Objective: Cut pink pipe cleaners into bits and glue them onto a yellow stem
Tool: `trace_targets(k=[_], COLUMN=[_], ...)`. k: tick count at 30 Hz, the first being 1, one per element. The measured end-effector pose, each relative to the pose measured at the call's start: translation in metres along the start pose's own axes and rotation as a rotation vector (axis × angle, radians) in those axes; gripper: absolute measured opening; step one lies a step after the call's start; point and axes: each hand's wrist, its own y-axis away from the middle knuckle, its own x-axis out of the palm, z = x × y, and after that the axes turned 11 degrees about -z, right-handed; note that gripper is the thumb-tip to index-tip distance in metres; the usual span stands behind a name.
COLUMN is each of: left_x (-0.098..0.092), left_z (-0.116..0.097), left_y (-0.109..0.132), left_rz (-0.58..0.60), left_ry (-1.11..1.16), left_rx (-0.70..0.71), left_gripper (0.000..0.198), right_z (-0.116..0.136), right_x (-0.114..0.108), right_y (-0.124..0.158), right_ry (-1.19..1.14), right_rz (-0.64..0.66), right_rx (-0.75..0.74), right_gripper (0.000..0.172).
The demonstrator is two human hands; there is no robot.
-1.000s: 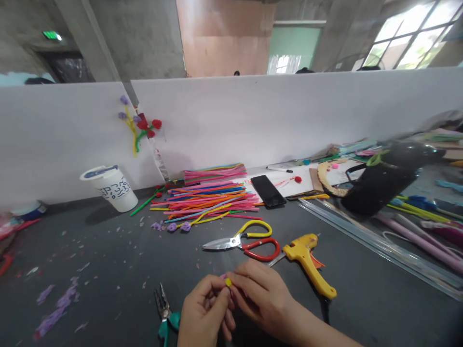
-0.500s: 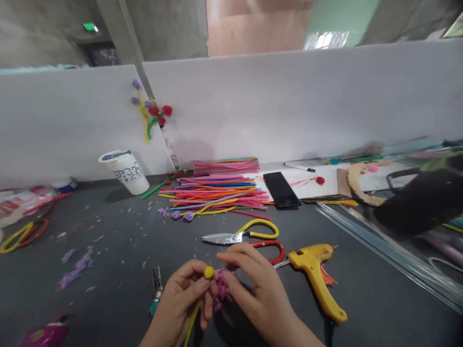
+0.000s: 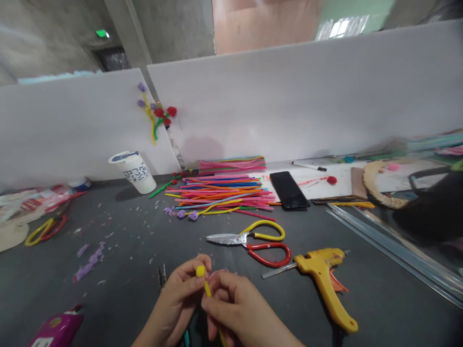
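Near the front edge, my left hand [image 3: 177, 299] pinches a yellow stem [image 3: 207, 289] just under its small round yellow tip [image 3: 200, 271]. My right hand [image 3: 237, 303] has its fingers closed on the same stem, a little lower and to the right. A bit of pink material [image 3: 216, 273] shows behind my right fingers, mostly hidden. Pliers [image 3: 162, 278] lie partly behind my left hand. Beyond the hands are scissors [image 3: 238, 238] with one yellow and one red handle, blades apart.
A yellow glue gun [image 3: 323, 284] lies at right, clear strips [image 3: 390, 250] beyond it. Coloured stems [image 3: 224, 190], a phone [image 3: 289, 189] and a white cup [image 3: 137, 174] are farther back. Purple scraps [image 3: 90, 262] and a magenta tool [image 3: 58, 330] lie left.
My right hand has moved from open beside the pink piece to closed on the yellow stem. The pink piece is now mostly hidden. The whole view has shifted slightly.
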Motion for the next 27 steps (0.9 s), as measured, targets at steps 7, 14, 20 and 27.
trace_targets(k=[7,14,20,27], left_x=[-0.006,-0.011,-0.015,-0.013], left_z=[-0.003,-0.012,-0.026,-0.04], left_y=[-0.008,-0.012,-0.009,0.003], left_rz=[-0.024,-0.123,-0.102,-0.139], left_ry=[0.091,0.147,0.042,-0.043], left_rx=[0.014,0.089,0.055,0.137], left_gripper=[0.006,0.005,0.01,0.013], right_z=[-0.007,0.005,0.005,0.01], right_x=[-0.014,-0.01,-0.012,-0.036], right_y=[0.004,0.009,0.023,0.018], right_ry=[0.357,0.265,0.53,0.687], right_rz=[-0.065,0.078,0.15,-0.054], right_rx=[-0.222,0.036,-0.09,-0.227], right_gripper=[0.012,0.036,0.032,0.023])
